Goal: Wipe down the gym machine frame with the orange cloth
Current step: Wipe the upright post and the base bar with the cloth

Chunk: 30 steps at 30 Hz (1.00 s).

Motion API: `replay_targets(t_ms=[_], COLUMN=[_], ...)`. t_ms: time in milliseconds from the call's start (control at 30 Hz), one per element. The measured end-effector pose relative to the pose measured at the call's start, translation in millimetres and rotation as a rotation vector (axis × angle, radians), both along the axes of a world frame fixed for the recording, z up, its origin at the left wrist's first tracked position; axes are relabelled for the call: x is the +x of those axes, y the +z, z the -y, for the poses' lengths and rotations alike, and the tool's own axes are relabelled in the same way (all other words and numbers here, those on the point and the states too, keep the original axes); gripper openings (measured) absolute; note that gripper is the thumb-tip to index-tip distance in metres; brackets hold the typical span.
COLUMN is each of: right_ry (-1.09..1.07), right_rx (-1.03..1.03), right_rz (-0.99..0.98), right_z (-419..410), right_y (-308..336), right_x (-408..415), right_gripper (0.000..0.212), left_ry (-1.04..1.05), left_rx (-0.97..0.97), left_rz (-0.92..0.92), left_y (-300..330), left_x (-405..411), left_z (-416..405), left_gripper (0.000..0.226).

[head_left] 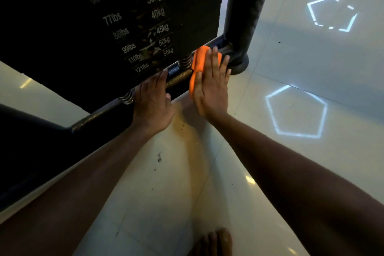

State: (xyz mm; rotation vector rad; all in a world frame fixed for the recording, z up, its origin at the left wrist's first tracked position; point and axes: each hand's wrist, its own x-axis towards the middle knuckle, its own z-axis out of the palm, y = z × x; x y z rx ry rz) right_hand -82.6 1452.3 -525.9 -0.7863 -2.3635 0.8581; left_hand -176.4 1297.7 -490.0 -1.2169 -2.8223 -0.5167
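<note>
The gym machine's black bottom frame bar (178, 78) runs low across the floor from lower left to a round upright post (247, 12) at the right. An orange cloth (197, 59) is draped over that bar close to the post. My right hand (212, 83) lies flat on the cloth with straight fingers, pressing it onto the bar. My left hand (152, 102) rests on the same bar a little to the left, fingers laid over its top and the thumb at its near side.
The black weight stack (116, 27) with white weight labels stands right behind the bar, on two springs (185, 61). The post's round foot (241, 65) sits on the glossy tiled floor (291, 151). A bare foot (214, 243) shows at the bottom edge.
</note>
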Motion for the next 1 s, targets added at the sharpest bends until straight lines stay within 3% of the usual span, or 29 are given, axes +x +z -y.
replay_targets(t_ms=[200,367,533,600,767,900,1000], right_ry=[0.176,0.054,0.276,0.260,0.146,0.334,0.227], right_rx=[0.212,0.165,0.288,0.351,0.246,0.445,0.631], right_rz=[0.070,0.090,0.133,0.177,0.184,0.227,0.318], right_z=[-13,-44,-29,-56,-53,-57,-94], right_y=[4,11,9,11,23,18,27], right_x=[2,5,14,18,13,23,26], right_gripper=[0.070,0.065,0.067,0.068,0.067,0.069,0.075], left_ry=[-0.008,0.011,0.109,0.119,0.156,0.184,0.166], left_rx=[0.024,0.009,0.011,0.048,0.064,0.092,0.098], left_rz=[0.028,0.041,0.004,-0.062,-0.165,-0.171,-0.171], left_y=[4,7,3,-4,-16,-19,-22], left_x=[0,1,11,16,25,26,23], left_z=[-7,-17,-37,-36,-37,-41,-38], left_gripper=[0.068,0.062,0.062,0.061,0.062,0.062,0.062])
